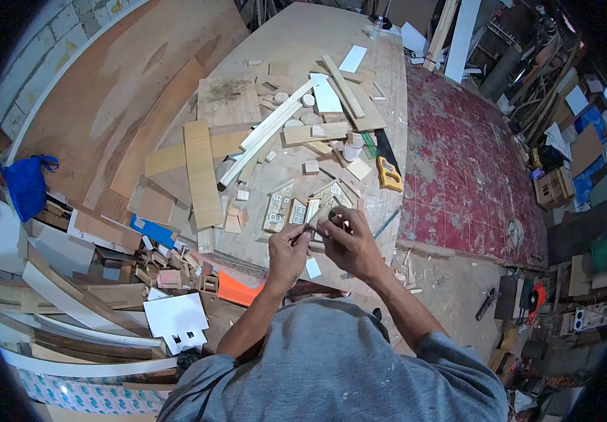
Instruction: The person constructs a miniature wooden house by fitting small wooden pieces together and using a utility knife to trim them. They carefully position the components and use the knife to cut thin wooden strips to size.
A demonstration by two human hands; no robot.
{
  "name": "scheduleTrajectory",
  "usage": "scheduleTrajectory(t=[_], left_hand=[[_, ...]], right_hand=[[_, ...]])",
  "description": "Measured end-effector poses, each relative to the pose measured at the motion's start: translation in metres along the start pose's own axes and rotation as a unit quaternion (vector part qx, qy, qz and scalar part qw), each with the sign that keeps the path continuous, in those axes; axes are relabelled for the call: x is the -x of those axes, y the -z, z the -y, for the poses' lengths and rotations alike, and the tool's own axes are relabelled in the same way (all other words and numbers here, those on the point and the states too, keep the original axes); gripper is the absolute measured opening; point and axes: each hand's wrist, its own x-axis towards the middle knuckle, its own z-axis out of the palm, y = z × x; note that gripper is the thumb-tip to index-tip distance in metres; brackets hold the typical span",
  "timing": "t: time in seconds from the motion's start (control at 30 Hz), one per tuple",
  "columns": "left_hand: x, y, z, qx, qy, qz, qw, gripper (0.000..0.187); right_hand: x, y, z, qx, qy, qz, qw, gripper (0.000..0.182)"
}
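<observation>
My left hand (289, 254) and my right hand (349, 243) are close together over the near edge of the wooden table (236, 246). Both have their fingers pinched around something small that I cannot make out. Just beyond them stands a small wooden model house (277, 209) with white windows. Another model part with a gabled top (335, 191) is partly hidden behind my right hand. A small white piece (313, 268) lies below, between my wrists.
Wood strips (268, 130), boards (200, 172) and a yellow-handled saw (389, 174) lie farther up the table. An orange saw (239, 288) and scrap wood are at the lower left. Red tiled floor (465, 169) stretches right of the table.
</observation>
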Motion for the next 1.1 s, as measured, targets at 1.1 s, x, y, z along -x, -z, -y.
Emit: scheduleTrajectory(t=[1.1], left_hand=[[0.000, 0.005, -0.003, 0.357, 0.222, 0.055, 0.905, 0.019]], right_hand=[[0.015, 0.038, -0.022, -0.104, -0.169, 0.119, 0.973, 0.061]])
